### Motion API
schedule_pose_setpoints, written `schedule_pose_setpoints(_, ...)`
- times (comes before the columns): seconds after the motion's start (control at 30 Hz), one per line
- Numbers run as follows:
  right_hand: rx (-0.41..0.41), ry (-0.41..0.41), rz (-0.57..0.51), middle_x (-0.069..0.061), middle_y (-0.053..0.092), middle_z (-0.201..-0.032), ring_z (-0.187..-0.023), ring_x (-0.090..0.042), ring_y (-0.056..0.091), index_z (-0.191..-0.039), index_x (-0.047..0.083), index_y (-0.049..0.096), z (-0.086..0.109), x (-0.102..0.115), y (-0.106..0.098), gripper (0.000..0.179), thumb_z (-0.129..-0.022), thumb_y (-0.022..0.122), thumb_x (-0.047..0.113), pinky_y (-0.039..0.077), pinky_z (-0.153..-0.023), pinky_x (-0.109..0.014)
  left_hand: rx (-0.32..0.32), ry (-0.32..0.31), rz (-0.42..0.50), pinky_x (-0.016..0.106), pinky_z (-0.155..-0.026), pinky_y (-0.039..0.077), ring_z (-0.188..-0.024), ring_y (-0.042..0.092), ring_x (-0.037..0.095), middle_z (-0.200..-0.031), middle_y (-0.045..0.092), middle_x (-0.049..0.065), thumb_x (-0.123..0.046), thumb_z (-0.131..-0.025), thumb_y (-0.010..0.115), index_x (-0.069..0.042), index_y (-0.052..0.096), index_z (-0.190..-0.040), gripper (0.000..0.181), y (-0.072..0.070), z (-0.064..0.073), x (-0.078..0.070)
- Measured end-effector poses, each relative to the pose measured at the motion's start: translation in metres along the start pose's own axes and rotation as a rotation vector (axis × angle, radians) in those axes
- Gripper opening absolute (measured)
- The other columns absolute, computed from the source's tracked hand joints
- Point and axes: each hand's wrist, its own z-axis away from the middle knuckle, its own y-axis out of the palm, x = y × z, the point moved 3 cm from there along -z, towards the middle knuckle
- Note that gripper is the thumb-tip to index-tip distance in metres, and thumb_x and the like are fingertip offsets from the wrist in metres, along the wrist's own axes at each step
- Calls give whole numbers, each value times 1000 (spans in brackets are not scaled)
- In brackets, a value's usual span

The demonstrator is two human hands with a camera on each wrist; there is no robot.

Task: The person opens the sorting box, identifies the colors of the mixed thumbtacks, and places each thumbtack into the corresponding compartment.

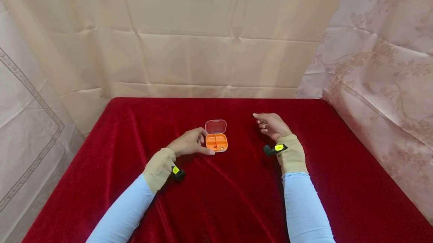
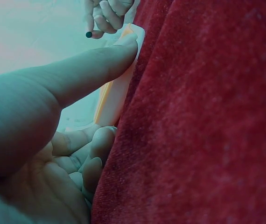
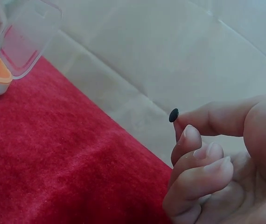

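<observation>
An orange pill box with several compartments stands on the table, its clear lid raised at the back. A small red piece and a small round piece, too small to identify, lie in its front compartments. My left hand holds the box from the left, the thumb along its front side and the fingers at its back left. Off to the right, above the cloth, my right hand pinches a small dark round pill between thumb and index finger. The other right fingers are curled.
A dark red velvet cloth with some folds covers the table. Beige curtain fabric hangs behind the far edge, with patterned fabric on the right and white fabric on the left. Each wrist carries a small black camera.
</observation>
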Motion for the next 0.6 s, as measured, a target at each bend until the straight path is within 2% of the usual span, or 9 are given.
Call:
schedule_pose_setpoints(0.43, 20, -16, 25, 3, 54, -70, -55, -7, 40, -84, 13, 70, -1, 0, 3, 21, -103, 63, 11, 32, -48, -17, 0, -4, 7, 31, -73, 42, -84, 50, 18, -98, 55, 7, -30, -75, 94, -6, 55, -124, 67, 0, 0, 1)
schedule_pose_setpoints(0.6, 32, -23, 29, 2, 54, -71, -55, -7, 40, -92, 8, 71, 0, 2, 4, 14, -103, 63, 11, 32, -49, -18, 2, -7, 10, 31, -73, 42, -82, 50, 18, -97, 55, 7, -31, -75, 94, -6, 56, -123, 67, -1, -1, 1)
